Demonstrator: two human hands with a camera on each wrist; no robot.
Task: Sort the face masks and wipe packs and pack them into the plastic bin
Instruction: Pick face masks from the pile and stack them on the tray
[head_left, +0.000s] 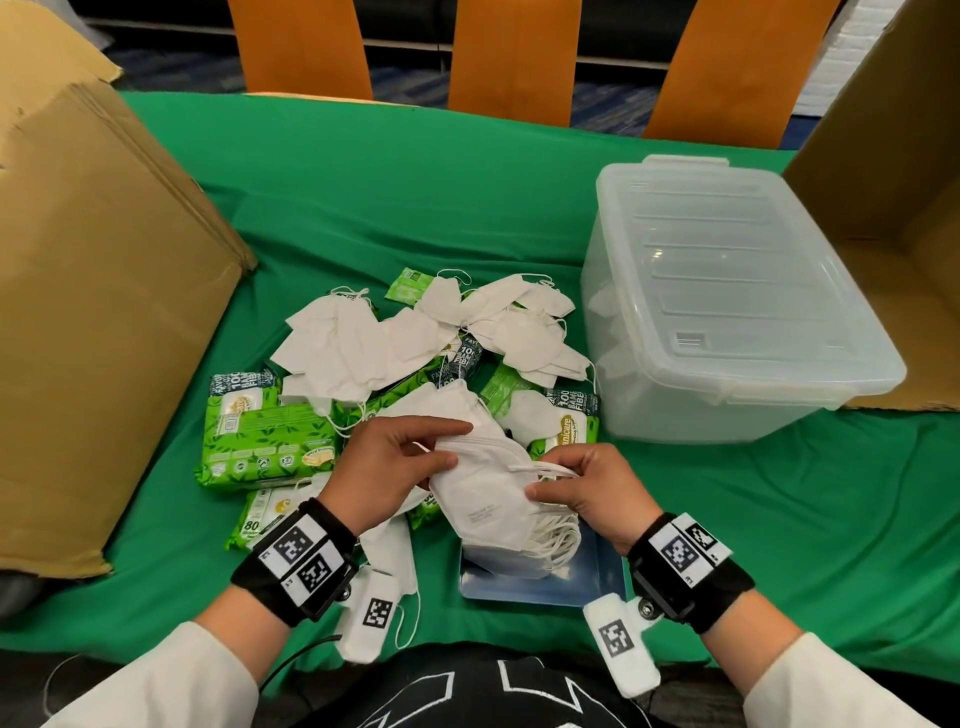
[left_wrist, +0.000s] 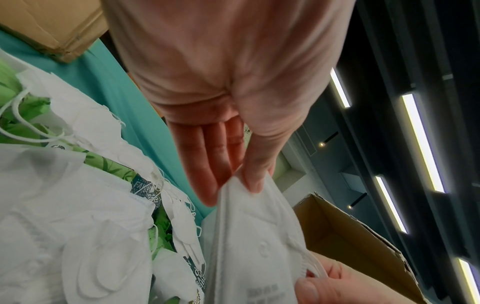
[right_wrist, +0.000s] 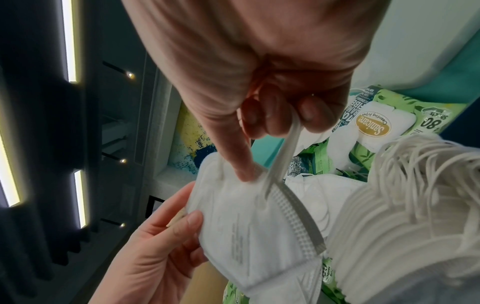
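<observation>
- The left hand (head_left: 395, 467) pinches one edge of a folded white face mask (head_left: 480, 499); the right hand (head_left: 587, 493) pinches its other edge and ear loop, likely flattening it.
- The mask hangs just above a stack of masks (head_left: 524, 551) on a blue tray (head_left: 597, 582).
- The plastic bin (head_left: 727, 312) sits lidded on the desk (head_left: 363, 182), right of the unsorted wipe packs (head_left: 265, 436).

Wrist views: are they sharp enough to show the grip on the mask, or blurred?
Left wrist: the folded white face mask is soft; the left hand is motion-blurred, its thumb pinch readable. Right wrist: sharper, the right hand curls round an ear loop. Head: even light, edges bowed.
</observation>
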